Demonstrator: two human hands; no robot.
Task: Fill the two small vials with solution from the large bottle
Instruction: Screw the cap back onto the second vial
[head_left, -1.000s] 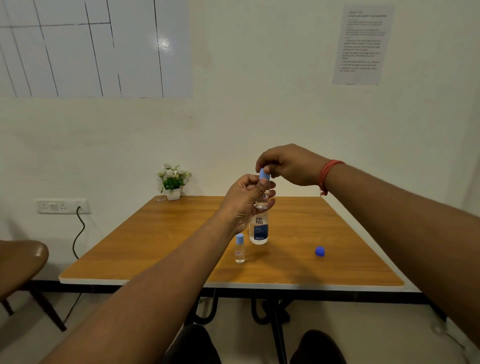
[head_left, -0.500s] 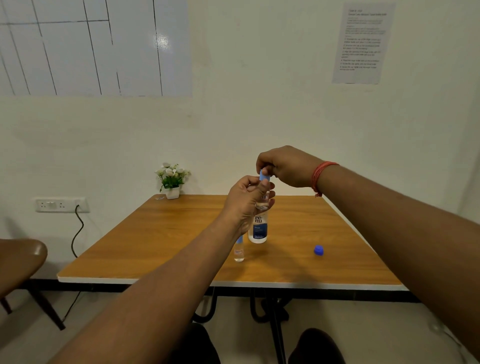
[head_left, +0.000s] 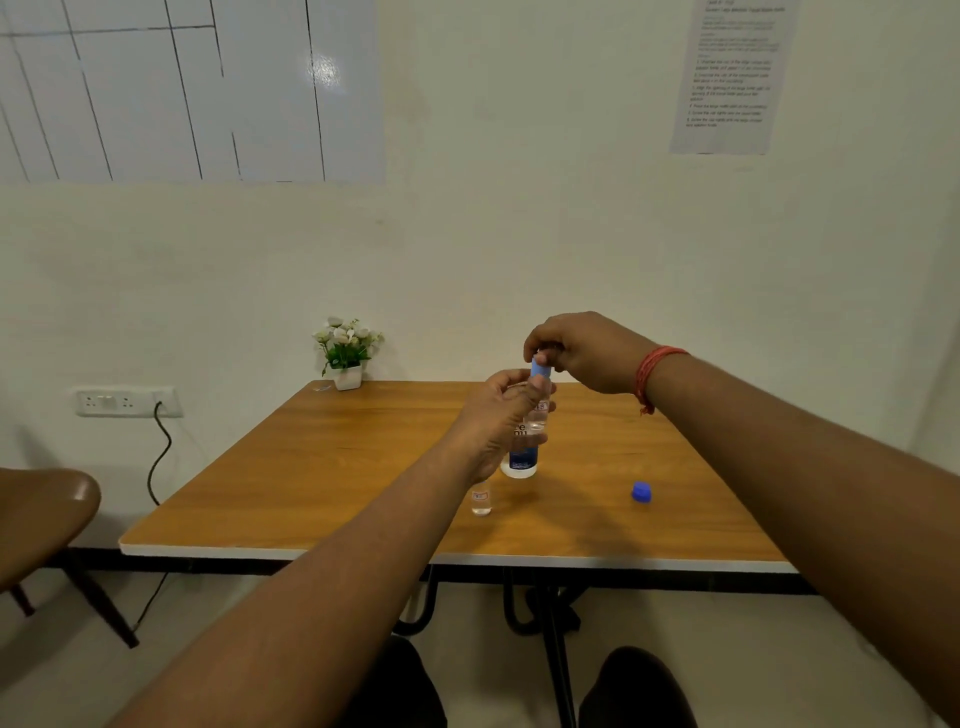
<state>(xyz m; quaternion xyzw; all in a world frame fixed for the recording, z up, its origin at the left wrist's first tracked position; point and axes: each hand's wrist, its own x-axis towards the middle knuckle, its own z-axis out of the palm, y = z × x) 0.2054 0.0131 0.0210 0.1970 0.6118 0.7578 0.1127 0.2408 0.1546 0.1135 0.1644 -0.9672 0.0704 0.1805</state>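
Observation:
My left hand (head_left: 501, 415) holds a small clear vial (head_left: 539, 410) upright above the wooden table (head_left: 337, 483). My right hand (head_left: 582, 351) pinches the vial's light blue cap (head_left: 540, 369) from above. Behind the held vial stands the large bottle (head_left: 521, 460) with a blue label, its top hidden by my left hand. A second small vial (head_left: 481, 499) stands on the table in front of the bottle, its upper part hidden by my left wrist. A dark blue cap (head_left: 641, 491) lies alone on the table to the right.
A small white pot of flowers (head_left: 347, 351) sits at the table's far left corner. A brown chair (head_left: 47, 519) stands to the left. A wall socket with a black cable (head_left: 124, 401) is on the left wall. My knees show below the table's near edge.
Both hands stay together on the held vial and its cap. My left wrist now hides the cap of the vial standing on the table.

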